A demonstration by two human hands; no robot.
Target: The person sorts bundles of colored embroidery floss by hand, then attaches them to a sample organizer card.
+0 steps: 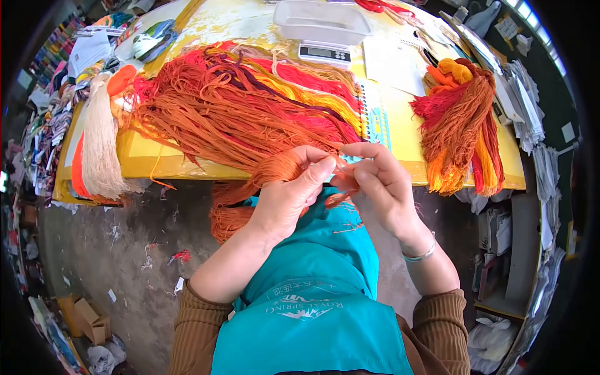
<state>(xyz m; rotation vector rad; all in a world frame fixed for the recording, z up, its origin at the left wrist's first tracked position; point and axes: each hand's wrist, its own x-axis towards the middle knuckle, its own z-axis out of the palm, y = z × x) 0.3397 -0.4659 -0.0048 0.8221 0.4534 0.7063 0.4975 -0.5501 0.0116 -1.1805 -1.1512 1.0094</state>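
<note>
My left hand [285, 199] is closed around a bundle of orange-brown yarn [274, 174], whose loose loops hang below the table edge in front of my apron. Close beside it, my right hand [386, 187] pinches strands at the bundle's end, its index finger reaching toward my left thumb. Short yarn ends dangle beneath the fingers. Just beyond both hands lies a large spread of yarn [206, 103] in rust, red, yellow and dark purple. The exact grip at the fingertips is partly hidden.
A clear plastic tub [322, 24] sits on a digital scale [324, 54] at the back. Right of the spread are a spiral notebook [374, 115] and a mixed yarn bundle [459, 125]. A cream hank [102, 140] hangs over the left table edge. Papers crowd the right side.
</note>
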